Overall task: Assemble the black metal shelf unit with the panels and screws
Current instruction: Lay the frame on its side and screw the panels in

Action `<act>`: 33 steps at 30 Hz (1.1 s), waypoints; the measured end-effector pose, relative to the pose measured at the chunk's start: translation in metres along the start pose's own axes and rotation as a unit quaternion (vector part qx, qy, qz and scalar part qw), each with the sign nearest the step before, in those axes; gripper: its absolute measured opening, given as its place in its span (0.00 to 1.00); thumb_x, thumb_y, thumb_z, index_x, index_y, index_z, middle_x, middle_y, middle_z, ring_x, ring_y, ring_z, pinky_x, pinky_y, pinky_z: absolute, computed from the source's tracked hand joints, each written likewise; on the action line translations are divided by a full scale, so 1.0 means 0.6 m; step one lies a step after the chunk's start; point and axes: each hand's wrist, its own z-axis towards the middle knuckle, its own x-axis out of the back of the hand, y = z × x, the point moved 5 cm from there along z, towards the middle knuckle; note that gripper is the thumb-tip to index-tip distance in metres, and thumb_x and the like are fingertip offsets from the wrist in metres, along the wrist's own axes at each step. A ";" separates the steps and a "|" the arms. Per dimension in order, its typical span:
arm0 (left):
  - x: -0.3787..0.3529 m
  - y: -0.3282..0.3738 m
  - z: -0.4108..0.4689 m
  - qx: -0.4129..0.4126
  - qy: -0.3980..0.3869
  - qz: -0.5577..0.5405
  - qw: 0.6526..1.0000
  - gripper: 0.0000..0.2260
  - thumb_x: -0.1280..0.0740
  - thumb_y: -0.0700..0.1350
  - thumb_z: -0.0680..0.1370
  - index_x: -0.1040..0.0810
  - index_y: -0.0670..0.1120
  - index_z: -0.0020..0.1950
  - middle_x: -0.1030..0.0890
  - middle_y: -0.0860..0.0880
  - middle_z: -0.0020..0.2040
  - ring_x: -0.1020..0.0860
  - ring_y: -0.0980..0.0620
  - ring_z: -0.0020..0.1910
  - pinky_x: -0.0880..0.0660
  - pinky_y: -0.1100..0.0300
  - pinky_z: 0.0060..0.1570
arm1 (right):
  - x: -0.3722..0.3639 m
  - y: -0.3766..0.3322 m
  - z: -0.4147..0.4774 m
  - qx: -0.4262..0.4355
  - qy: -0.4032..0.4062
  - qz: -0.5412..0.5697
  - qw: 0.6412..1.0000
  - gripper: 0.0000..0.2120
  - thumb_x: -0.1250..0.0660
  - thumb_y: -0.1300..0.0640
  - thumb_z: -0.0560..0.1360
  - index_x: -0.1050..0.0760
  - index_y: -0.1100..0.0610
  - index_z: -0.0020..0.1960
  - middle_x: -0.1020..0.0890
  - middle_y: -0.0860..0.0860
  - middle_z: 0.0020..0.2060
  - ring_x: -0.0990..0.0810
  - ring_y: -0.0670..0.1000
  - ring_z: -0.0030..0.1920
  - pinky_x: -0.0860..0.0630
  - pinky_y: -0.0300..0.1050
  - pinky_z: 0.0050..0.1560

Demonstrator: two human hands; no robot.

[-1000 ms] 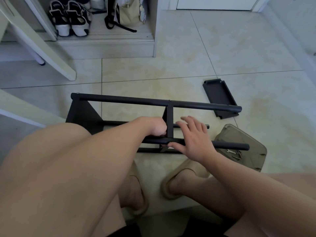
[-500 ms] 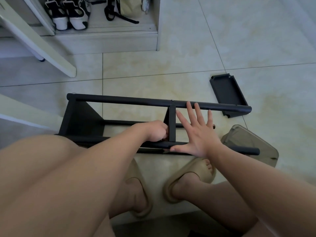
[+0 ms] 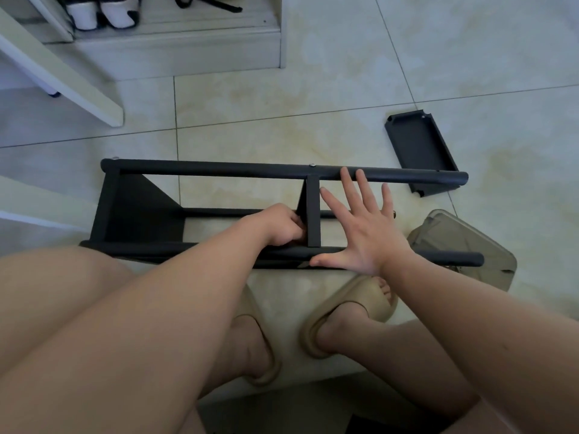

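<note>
The black metal shelf frame point(image 3: 219, 170) lies on its side on the tiled floor, its long tubes running left to right with a panel fitted at the left end. My left hand point(image 3: 282, 225) is curled against the left face of the middle panel point(image 3: 312, 214), near the closer tube; what its fingers hold is hidden. My right hand point(image 3: 360, 223) is spread flat, fingers straight, over the gap right of that panel, thumb on the near tube. A loose black panel point(image 3: 418, 148) lies on the floor beyond the frame's right end.
A translucent plastic bag point(image 3: 460, 245) with small parts lies under the near tube's right end. My feet in beige slippers point(image 3: 354, 311) stand just before the frame. A white cabinet step with shoes point(image 3: 103, 14) is at the top left.
My right hand left its hold near the close tube, opened and reached up toward the far tube with fingers spread. The left hand stayed at the middle panel. The camera tilted further down.
</note>
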 end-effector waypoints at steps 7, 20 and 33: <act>0.004 -0.008 -0.002 0.012 -0.022 -0.039 0.999 0.10 0.30 0.38 0.70 0.16 0.53 0.37 0.14 0.48 0.42 0.18 0.46 0.43 0.23 0.56 0.51 | 0.004 -0.002 -0.002 0.001 0.002 0.001 1.000 0.58 0.57 0.12 0.61 0.48 0.46 0.82 0.62 0.54 0.82 0.66 0.59 0.81 0.62 0.71 0.76; 0.000 0.000 0.001 -0.014 -0.025 -0.007 1.000 0.15 0.33 0.36 0.71 0.17 0.53 0.29 0.20 0.53 0.29 0.24 0.49 0.36 0.28 0.59 0.41 | 0.010 -0.003 -0.003 -0.008 -0.006 0.005 1.000 0.57 0.52 0.14 0.61 0.41 0.46 0.80 0.62 0.54 0.82 0.65 0.59 0.81 0.61 0.71 0.76; -0.005 -0.003 0.003 0.008 -0.060 -0.062 0.996 0.09 0.33 0.41 0.68 0.15 0.53 0.34 0.21 0.54 0.27 0.26 0.49 0.32 0.31 0.60 0.38 | 0.009 -0.003 -0.002 -0.005 0.004 0.013 1.000 0.56 0.51 0.14 0.61 0.40 0.47 0.79 0.61 0.54 0.82 0.64 0.59 0.81 0.61 0.71 0.76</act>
